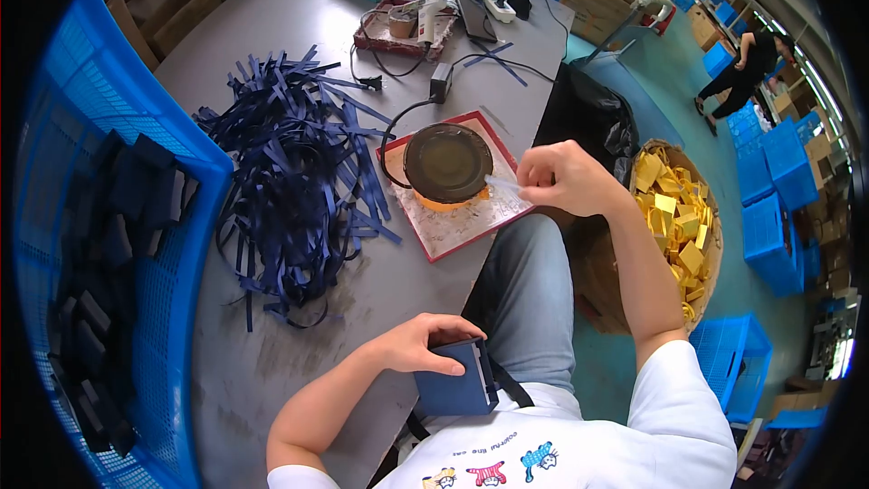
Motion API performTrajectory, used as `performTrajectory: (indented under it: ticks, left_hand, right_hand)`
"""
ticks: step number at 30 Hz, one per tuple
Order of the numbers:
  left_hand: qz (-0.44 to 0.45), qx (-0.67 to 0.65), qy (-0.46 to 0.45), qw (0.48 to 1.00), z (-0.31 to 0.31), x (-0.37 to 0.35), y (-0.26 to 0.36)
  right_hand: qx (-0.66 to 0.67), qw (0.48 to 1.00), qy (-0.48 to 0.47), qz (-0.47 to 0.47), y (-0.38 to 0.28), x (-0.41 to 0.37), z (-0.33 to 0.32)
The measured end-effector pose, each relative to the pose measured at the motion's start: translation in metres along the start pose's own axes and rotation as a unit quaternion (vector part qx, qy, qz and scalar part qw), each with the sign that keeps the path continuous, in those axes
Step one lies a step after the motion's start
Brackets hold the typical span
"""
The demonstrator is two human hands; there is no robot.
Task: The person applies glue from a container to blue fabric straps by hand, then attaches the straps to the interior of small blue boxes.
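Observation:
My left hand (pixel 418 344) grips a small dark blue box (pixel 458 380) at the table's near edge, close to my chest. My right hand (pixel 563 177) is raised over the right side of a round dark hot plate (pixel 447 161) and pinches a thin pale strip (pixel 500 184) whose tip points at the plate's rim. The plate sits on a red-edged board (pixel 457 226) with an orange base beneath it. A heap of dark blue ribbons (pixel 294 177) lies on the grey table (pixel 299 353) to the left of the plate.
A blue crate (pixel 163 290) at the left holds several dark blue boxes. A power adapter (pixel 441 81), cables, a small tray and a teal box lie farther back. A round basket of yellow pieces (pixel 681 235) stands on the floor to the right. Another person (pixel 747 68) bends over far right.

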State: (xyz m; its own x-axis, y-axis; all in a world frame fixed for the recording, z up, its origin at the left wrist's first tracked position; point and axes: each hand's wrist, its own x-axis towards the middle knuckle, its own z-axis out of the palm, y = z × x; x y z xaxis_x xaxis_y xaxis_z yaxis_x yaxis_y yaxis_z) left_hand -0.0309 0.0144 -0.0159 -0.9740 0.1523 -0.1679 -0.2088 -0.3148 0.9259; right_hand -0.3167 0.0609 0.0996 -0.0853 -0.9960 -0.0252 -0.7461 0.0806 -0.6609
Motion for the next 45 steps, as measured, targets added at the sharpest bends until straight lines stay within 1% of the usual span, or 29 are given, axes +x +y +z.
performTrajectory:
  ticks: [1, 4, 6, 7, 8, 10, 11, 13, 14, 15, 16, 17, 18, 19, 20, 21, 23, 24, 26, 27, 29, 30, 32, 35, 37, 38, 39, 42, 45]
  left_hand:
    - [-0.002, 0.002, -0.002, 1.0, 0.0, 0.0, 0.001]
    - [0.0, 0.005, -0.006, 1.0, 0.001, 0.0, 0.0]
    - [0.003, 0.009, -0.005, 1.0, 0.001, 0.0, -0.001]
    - [0.006, 0.009, -0.001, 1.0, 0.002, -0.001, -0.002]
    - [0.006, 0.011, -0.001, 1.0, 0.002, -0.002, -0.001]
    - [0.007, -0.014, 0.005, 1.0, 0.002, -0.004, -0.002]
    - [0.01, -0.017, 0.009, 1.0, 0.002, -0.005, -0.002]
    - [0.045, -0.017, 0.054, 0.997, 0.001, -0.008, -0.001]
    - [0.06, -0.033, 0.091, 0.994, -0.002, -0.01, 0.001]
    - [0.095, -0.052, 0.134, 0.985, -0.007, -0.012, 0.0]
    - [0.158, -0.058, 0.198, 0.966, -0.008, -0.01, 0.003]
    - [0.177, -0.117, 0.233, 0.949, -0.008, -0.012, 0.009]
    - [0.194, -0.146, 0.267, 0.933, -0.007, -0.013, 0.014]
    - [0.2, -0.154, 0.281, 0.926, -0.008, -0.014, 0.015]
    - [0.208, -0.153, 0.289, 0.922, -0.008, -0.014, 0.013]
    - [0.217, -0.149, 0.294, 0.919, -0.008, -0.013, 0.012]
    - [0.217, -0.145, 0.294, 0.919, -0.005, -0.01, 0.01]
    - [0.212, -0.13, 0.293, 0.923, -0.004, -0.01, 0.008]
    - [0.203, -0.114, 0.288, 0.929, -0.001, -0.01, 0.006]
    - [0.195, -0.105, 0.289, 0.931, 0.0, -0.01, 0.005]
    - [0.188, -0.096, 0.287, 0.934, 0.0, -0.009, 0.005]
    - [0.185, -0.096, 0.288, 0.935, -0.001, -0.009, 0.005]
    - [0.183, -0.098, 0.288, 0.935, -0.002, -0.009, 0.005]
    - [0.173, -0.085, 0.287, 0.938, -0.002, -0.007, 0.004]
    - [0.144, -0.051, 0.282, 0.947, -0.002, -0.007, 0.004]
    - [0.146, -0.051, 0.279, 0.948, -0.003, -0.006, 0.004]
    - [0.134, -0.044, 0.276, 0.951, -0.004, -0.006, 0.002]
    - [0.12, -0.036, 0.27, 0.955, -0.004, -0.005, 0.001]
    - [0.11, -0.03, 0.271, 0.956, -0.004, -0.005, 0.001]
  right_hand:
    - [0.0, 1.0, 0.0, -0.001, -0.006, 0.003, 0.0]
    - [-0.018, 0.996, 0.08, -0.042, -0.019, 0.015, 0.007]
    - [-0.015, 0.993, 0.108, -0.047, -0.008, 0.032, 0.018]
    - [-0.084, 0.986, 0.138, -0.039, -0.007, 0.033, 0.021]
    - [-0.084, 0.986, 0.14, -0.04, -0.007, 0.031, 0.022]
    - [-0.06, 0.976, 0.195, -0.072, -0.02, 0.021, 0.022]
    - [0.012, 0.984, 0.168, -0.05, -0.03, 0.009, 0.02]
    - [0.097, 0.994, 0.049, 0.021, -0.037, -0.023, 0.015]
    - [0.182, 0.983, 0.018, -0.002, -0.035, -0.038, 0.022]
    - [0.23, 0.972, -0.027, 0.033, -0.036, -0.055, 0.024]
    - [0.251, 0.966, -0.053, 0.026, -0.037, -0.07, 0.028]
    - [0.27, 0.958, -0.089, 0.048, -0.03, -0.084, 0.035]
    - [0.293, 0.947, -0.104, 0.077, -0.03, -0.094, 0.043]
    - [0.324, 0.936, -0.083, 0.111, -0.029, -0.103, 0.059]
    - [0.354, 0.923, -0.057, 0.142, -0.027, -0.108, 0.078]
    - [0.388, 0.911, -0.041, 0.133, -0.027, -0.11, 0.094]
    - [0.552, 0.798, -0.039, 0.238, -0.031, -0.11, 0.114]
    - [0.633, 0.737, -0.01, 0.237, -0.031, -0.109, 0.124]
    - [0.685, 0.689, 0.031, 0.236, -0.032, -0.1, 0.129]
    - [0.692, 0.68, 0.061, 0.235, -0.036, -0.095, 0.126]
    - [0.705, 0.667, 0.083, 0.227, -0.035, -0.089, 0.12]
    - [0.727, 0.648, 0.079, 0.214, -0.034, -0.088, 0.116]
    - [0.756, 0.619, 0.113, 0.182, -0.029, -0.087, 0.11]
    - [0.742, 0.635, 0.166, 0.137, -0.02, -0.082, 0.09]
    - [0.713, 0.656, 0.218, 0.116, -0.017, -0.077, 0.077]
    - [0.698, 0.666, 0.243, 0.102, -0.015, -0.074, 0.072]
    - [0.691, 0.655, 0.286, 0.112, -0.016, -0.071, 0.068]
    - [0.687, 0.644, 0.322, 0.096, -0.018, -0.061, 0.059]
    - [0.703, 0.639, 0.299, 0.093, -0.021, -0.056, 0.052]
